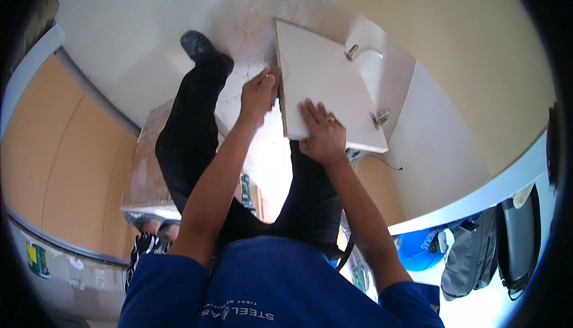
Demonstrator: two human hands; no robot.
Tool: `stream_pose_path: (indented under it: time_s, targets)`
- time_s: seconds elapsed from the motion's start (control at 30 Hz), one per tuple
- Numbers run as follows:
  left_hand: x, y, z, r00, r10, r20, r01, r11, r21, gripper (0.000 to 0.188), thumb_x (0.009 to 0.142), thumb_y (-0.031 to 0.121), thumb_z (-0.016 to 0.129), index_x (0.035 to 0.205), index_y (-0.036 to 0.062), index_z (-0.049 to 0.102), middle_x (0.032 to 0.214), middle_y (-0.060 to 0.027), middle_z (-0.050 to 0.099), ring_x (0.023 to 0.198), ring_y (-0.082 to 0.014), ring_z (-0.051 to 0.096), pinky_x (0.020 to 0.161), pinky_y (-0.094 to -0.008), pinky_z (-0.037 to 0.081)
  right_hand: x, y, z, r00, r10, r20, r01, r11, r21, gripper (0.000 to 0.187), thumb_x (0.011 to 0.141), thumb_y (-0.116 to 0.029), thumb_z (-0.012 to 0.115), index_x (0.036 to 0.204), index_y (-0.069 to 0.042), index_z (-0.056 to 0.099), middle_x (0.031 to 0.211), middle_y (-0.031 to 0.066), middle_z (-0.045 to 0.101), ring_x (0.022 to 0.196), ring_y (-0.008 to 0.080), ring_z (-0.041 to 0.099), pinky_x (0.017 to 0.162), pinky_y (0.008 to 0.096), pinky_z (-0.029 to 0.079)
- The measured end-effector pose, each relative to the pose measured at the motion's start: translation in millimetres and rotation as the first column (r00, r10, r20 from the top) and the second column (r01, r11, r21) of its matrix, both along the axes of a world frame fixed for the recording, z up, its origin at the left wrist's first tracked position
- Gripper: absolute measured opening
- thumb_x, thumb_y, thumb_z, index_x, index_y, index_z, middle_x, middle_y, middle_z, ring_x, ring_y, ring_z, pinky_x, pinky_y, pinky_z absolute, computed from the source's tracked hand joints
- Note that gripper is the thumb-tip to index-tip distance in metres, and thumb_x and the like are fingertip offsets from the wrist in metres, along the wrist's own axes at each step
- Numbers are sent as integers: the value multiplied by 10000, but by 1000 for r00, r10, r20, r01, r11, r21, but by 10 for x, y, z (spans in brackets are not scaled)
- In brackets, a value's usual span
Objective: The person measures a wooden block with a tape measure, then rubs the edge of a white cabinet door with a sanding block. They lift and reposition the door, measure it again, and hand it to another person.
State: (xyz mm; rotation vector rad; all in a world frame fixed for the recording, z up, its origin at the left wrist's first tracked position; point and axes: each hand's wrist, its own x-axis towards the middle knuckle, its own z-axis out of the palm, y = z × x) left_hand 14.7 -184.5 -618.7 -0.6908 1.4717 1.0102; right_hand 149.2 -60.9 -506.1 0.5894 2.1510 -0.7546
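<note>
The white panel [329,83] lies slanted in front of the person, its lower edge over the thigh of the right trouser leg [310,199]. Beyond its upper left corner and along its left edge stretches the pale floor [137,35], with room between that edge and the black shoe [197,44]. The right side is tighter: a large cream surface [453,47] curves past the panel's upper right, bent by the lens.

The panel is flat, smooth and straight-sided, with a darker, brownish band along its left edge. Two metal hinges, an upper hinge [352,52] and a lower hinge [381,117], sit along its right edge. Brownish dust [242,26] speckles the floor near the upper left corner.

The left hand [258,96] is curled closed around a small brown piece [275,81], held right at the panel's left edge; whether the piece presses on it I cannot tell. The right hand [324,134] is spread, fingers extended, laid on the panel's face near the lower left corner, grasping nothing.
</note>
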Motion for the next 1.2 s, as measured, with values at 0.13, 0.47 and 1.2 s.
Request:
stream_pose_path:
  time_s: [0.13,0.47,1.2]
  targets:
    - [26,-88,1343,921,-374,-110,367,927,-83,491,1051,281,562,1458,6,567,1173,-176,718,987,-182,698,865,-294,556,32,-48,-81,994,-19,-106,26,998,64,827,629,-174,761,1430,-102,568,1495,130,571,1302,385,605,1058,495,522]
    - [15,287,-1268,767,-491,-413,445,871,-209,526,996,424,434,954,23,772,886,-248,733,912,-454,713,866,-532,541,-45,-26,7,998,54,-12,-54,998,30,838,720,-254,780,1486,-82,486,1546,157,502,1367,401,535,1109,537,469]
    - [-416,425,-2548,739,-555,-381,504,831,-234,376,988,343,454,966,80,722,796,-141,708,706,-306,696,615,-452,568,-24,-12,-33,998,31,-47,-33,999,-30,879,713,-273,794,1510,-85,474,1563,160,486,1392,413,516,1137,559,437]
